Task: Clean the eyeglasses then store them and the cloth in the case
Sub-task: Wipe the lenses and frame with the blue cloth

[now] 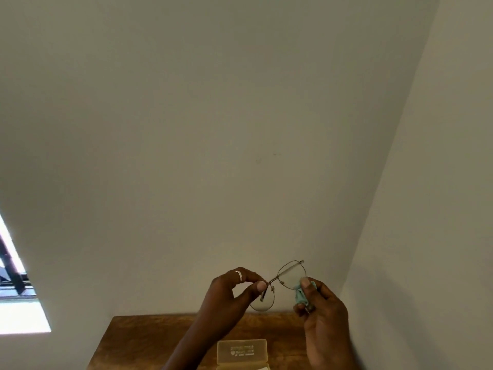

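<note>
Thin metal-framed eyeglasses (282,281) are held up in front of the wall, above the table. My left hand (234,292), with a ring on one finger, pinches the frame near the bridge, over the lower left lens. My right hand (322,305) presses a light blue cloth (302,292) against the upper right lens, thumb on top. A pale translucent case (242,352) with white print lies open on the wooden table (138,340) below my hands; its lower half runs out of the frame.
The small wooden table stands in a corner between two plain walls, one behind and one close on the right. A bright window opening (16,297) shows at the far left.
</note>
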The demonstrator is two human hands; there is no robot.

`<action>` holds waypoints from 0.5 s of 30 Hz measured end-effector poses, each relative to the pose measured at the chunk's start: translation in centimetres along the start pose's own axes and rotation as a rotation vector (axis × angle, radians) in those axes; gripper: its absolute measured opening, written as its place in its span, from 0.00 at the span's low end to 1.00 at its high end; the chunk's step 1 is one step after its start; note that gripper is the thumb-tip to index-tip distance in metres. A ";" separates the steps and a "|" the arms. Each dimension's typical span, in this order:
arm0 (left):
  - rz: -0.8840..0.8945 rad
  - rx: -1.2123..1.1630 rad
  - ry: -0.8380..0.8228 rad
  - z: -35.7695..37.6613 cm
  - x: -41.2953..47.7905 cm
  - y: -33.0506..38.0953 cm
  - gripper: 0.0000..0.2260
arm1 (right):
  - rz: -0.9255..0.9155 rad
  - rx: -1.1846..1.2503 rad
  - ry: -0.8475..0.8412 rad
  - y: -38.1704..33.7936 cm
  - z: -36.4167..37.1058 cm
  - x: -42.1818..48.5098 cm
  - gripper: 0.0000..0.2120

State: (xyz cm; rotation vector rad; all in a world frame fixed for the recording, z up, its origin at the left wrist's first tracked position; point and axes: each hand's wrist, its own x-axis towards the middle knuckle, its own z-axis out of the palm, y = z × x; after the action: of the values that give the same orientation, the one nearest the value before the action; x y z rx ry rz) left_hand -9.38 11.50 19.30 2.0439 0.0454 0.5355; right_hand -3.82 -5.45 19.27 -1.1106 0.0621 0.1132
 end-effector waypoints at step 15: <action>0.016 -0.124 0.072 -0.8 -1.5 -1.8 0.12 | 0.200 0.232 -0.017 -0.3 -0.9 -0.5 0.10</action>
State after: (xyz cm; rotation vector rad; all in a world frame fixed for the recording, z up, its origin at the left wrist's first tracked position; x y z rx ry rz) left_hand -10.72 12.66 17.63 1.9053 0.0375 0.6073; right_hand -4.23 -6.45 19.21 -0.8696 0.1671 0.2872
